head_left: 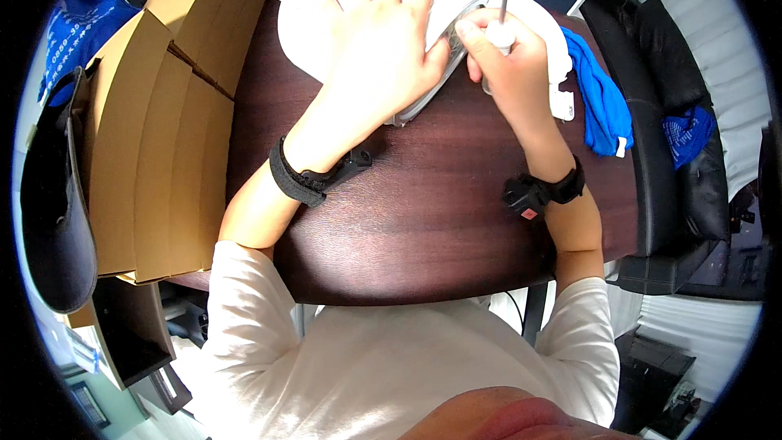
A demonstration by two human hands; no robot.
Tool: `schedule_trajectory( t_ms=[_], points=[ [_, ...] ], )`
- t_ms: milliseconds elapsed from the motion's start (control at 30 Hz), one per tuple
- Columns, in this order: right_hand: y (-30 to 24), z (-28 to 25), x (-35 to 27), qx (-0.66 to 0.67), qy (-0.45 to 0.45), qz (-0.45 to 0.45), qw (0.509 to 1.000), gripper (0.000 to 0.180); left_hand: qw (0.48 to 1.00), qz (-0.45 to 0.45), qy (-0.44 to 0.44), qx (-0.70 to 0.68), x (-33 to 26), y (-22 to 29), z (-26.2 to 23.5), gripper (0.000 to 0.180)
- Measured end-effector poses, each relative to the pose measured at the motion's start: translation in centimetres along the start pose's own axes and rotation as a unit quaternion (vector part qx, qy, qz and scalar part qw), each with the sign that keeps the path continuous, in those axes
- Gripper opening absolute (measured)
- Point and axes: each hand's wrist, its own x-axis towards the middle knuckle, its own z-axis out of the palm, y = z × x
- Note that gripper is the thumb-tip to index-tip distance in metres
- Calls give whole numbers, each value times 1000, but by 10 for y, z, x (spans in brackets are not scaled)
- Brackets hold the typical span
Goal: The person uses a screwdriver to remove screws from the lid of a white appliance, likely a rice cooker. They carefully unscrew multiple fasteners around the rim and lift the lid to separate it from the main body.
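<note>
A white plastic appliance [301,37] with rounded edges lies at the far side of the table, washed out by bright light. My left hand [381,49] rests flat on it, fingers stretched out and thumb apart. In my right hand [517,61] is a screwdriver [499,35], gripped by its white handle, its thin grey shaft pointing away from me and running out of the picture. Beneath and beside that hand spreads a round white part [547,28]. A curved grey rim [432,102] shows between the hands. My fingers hide much of the appliance's middle.
Cardboard boxes [151,163] stand along the left edge of the dark wooden table [407,212], with a dark cap [57,204] beside them. A blue cloth [599,98] lies at the table's right edge. Beyond it is a black sofa [684,171]. Black straps circle both wrists.
</note>
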Motion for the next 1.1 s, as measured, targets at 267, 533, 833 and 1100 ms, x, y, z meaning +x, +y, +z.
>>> schedule_trajectory(
  t_ms=[267, 533, 833, 1100],
  points=[
    [7, -90, -18, -169, 7, 93, 981, 12, 1000, 10, 7, -3, -1, -2, 3, 62],
    [76, -180, -81, -308, 11, 270, 912, 21, 999, 28, 28, -2, -1, -4, 10, 59],
    [100, -195, -89, -283, -49, 341, 895, 27, 998, 51, 42, -12, -1, -10, 13, 58],
    [103, -205, -94, -251, 1, 349, 903, 31, 997, 55, 45, -21, -1, -10, 14, 58]
  ],
)
